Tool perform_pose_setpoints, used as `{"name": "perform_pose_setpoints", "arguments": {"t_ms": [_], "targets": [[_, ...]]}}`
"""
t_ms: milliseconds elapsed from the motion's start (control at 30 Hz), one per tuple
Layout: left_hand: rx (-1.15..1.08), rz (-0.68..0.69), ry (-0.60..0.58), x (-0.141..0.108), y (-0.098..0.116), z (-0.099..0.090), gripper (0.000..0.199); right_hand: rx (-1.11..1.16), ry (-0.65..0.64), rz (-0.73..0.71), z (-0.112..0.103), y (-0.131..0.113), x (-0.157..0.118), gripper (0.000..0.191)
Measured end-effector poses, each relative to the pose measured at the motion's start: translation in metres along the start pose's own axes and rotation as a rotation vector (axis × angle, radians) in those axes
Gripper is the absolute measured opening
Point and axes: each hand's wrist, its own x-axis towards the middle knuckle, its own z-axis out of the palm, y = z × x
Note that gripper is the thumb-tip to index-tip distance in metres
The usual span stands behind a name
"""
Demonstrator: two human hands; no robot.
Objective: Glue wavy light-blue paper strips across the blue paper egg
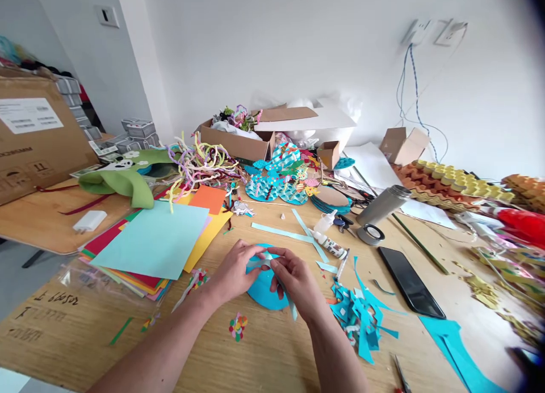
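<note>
Both hands meet above a round blue disc (268, 293) on the wooden table. A pale blue paper strip (290, 302) runs between them, and its loose end hangs down over the disc's right side. My left hand (238, 271) pinches the strip near its upper end, fingers curved inward. My right hand (296, 276) has its thumb and fingers closed on the same strip, close to the left fingertips. The disc's middle is partly hidden by the fingers. More pale strips (283, 233) lie on the table just beyond the hands.
Stacked coloured paper (153, 239) lies left. Blue scraps (361, 319), a black phone (411, 280) and scissors (401, 375) are right. Glue bottles (330, 245), a metal flask (384, 204) and tape roll (370, 234) stand or lie beyond. Paper dots (238, 326) lie near the left forearm.
</note>
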Motion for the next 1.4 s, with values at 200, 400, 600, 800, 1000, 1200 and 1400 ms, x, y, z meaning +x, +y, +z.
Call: {"name": "perform_pose_setpoints", "arguments": {"t_ms": [200,400,600,800,1000,1200,1400], "targets": [[0.000,0.026,0.059,0.002,-0.003,0.000,0.037,-0.076,-0.088,0.038,-0.015,-0.011,-0.004,0.050],[-0.008,0.049,0.090,0.003,-0.005,0.002,0.035,-0.065,-0.065,0.093,-0.048,-0.009,-0.019,0.051],[-0.011,0.064,0.112,0.003,-0.009,0.004,0.037,-0.032,-0.009,0.108,-0.069,0.001,-0.032,0.046],[0.000,0.076,0.115,0.003,-0.012,0.004,0.031,-0.079,0.067,0.119,-0.071,0.011,-0.026,0.041],[0.001,0.092,0.118,0.003,-0.012,0.004,0.022,-0.212,0.133,0.196,-0.071,0.020,-0.023,0.033],[0.009,0.115,0.150,0.003,-0.015,0.004,0.020,-0.128,0.090,0.194,-0.073,0.024,-0.023,0.026],[0.017,0.122,0.159,0.004,-0.017,0.005,0.019,-0.146,0.123,0.219,-0.071,0.026,-0.021,0.026]]}}
